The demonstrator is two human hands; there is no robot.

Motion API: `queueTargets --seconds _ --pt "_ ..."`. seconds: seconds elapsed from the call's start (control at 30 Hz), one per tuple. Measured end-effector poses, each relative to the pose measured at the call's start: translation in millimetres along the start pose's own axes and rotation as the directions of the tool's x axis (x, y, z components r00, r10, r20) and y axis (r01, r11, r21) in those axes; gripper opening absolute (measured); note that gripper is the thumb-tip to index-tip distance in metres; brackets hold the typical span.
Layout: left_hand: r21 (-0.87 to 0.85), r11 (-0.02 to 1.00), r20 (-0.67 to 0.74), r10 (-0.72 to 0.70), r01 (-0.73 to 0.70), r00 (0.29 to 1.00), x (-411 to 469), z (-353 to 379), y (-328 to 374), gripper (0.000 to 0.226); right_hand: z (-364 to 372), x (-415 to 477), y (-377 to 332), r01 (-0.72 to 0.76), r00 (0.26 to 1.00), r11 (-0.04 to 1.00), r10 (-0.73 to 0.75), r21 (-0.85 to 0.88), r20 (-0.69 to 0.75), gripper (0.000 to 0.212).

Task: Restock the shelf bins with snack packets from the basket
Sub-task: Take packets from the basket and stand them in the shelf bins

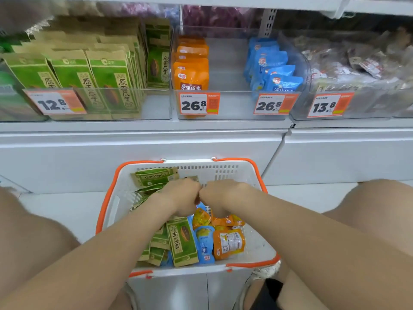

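Note:
A white basket with orange handles (223, 173) stands on the floor between my knees. It holds green paper packets (182, 241), blue packets (204, 245) and orange packets (229, 243). My left hand (182, 195) and my right hand (220, 195) are both down inside the basket, knuckles touching, fingers pointing into the pile. Their fingertips are hidden, so what they grasp does not show. On the shelf above, clear bins hold green packets (105, 79), orange packets (191, 68) and blue packets (271, 68).
Price tags 12.8 (53, 104), 26.8 (196, 105), 26.8 (271, 105) and 13.8 (326, 106) hang on the bin fronts. A bin of clear-wrapped snacks (357, 61) sits at the right. A white shelf base (156, 148) is below. My knees flank the basket.

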State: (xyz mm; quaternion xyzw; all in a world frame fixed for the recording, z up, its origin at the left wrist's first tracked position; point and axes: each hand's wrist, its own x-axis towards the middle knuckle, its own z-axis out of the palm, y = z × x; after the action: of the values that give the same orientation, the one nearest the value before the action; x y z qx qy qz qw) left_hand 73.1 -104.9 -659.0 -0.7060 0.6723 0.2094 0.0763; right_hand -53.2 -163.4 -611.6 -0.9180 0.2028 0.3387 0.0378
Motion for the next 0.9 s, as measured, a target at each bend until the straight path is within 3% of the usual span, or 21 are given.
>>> queueTargets --seconds 0.1,0.23,0.37,0.43,0.5,0.63,0.77,0.83,0.9 --pt "0.02 1.0 0.189 0.009 -0.013 0.982 -1.1 33.2 -5.7 0.026 9.0 3.0 -14.8 0.017 0.998 1.0 -0.017 0.001 0.055 0.029" --pt "0.084 0.995 0.243 0.023 -0.044 0.97 1.8 69.6 -23.8 0.039 12.7 6.5 -18.2 -0.01 0.994 1.0 0.01 0.002 0.111 0.027" --pt "0.312 0.928 0.329 0.093 -0.202 0.94 -6.9 99.9 -27.9 0.078 12.6 8.7 -12.7 -0.047 0.986 0.999 0.045 0.004 0.16 0.023" --pt "0.384 0.884 0.4 0.102 -0.268 0.911 -9.8 110.8 -25.1 0.095 10.3 10.5 -11.0 -0.043 0.989 0.999 0.042 0.001 0.145 0.007" --pt "0.435 0.841 0.426 0.122 -0.321 0.896 -8.4 122.3 -21.7 0.088 8.8 14.1 -9.9 -0.035 0.992 0.999 0.033 0.017 0.121 0.006" --pt "0.485 0.778 0.365 0.236 -0.4 0.901 -5.0 132.3 -20.2 0.059 6.0 16.2 -5.3 -0.03 0.994 0.998 0.024 0.063 0.105 0.027" --pt "0.222 0.926 0.226 0.257 -0.307 0.94 -3.8 112.6 -20.2 0.074 2.7 16.4 2.5 -0.057 0.991 0.997 0.049 0.06 0.127 0.015" --pt "-0.02 0.985 0.066 0.17 -0.169 0.983 -1.9 102.3 -20.8 0.07 -1.6 14.2 8.4 -0.086 0.991 0.993 0.076 0.085 0.114 0.006" --pt "-0.35 0.935 -0.059 0.036 -0.054 0.998 -2.1 91.6 -19.7 0.07 -7.3 12.3 17.8 -0.13 0.991 0.981 0.122 0.144 0.06 0.006"
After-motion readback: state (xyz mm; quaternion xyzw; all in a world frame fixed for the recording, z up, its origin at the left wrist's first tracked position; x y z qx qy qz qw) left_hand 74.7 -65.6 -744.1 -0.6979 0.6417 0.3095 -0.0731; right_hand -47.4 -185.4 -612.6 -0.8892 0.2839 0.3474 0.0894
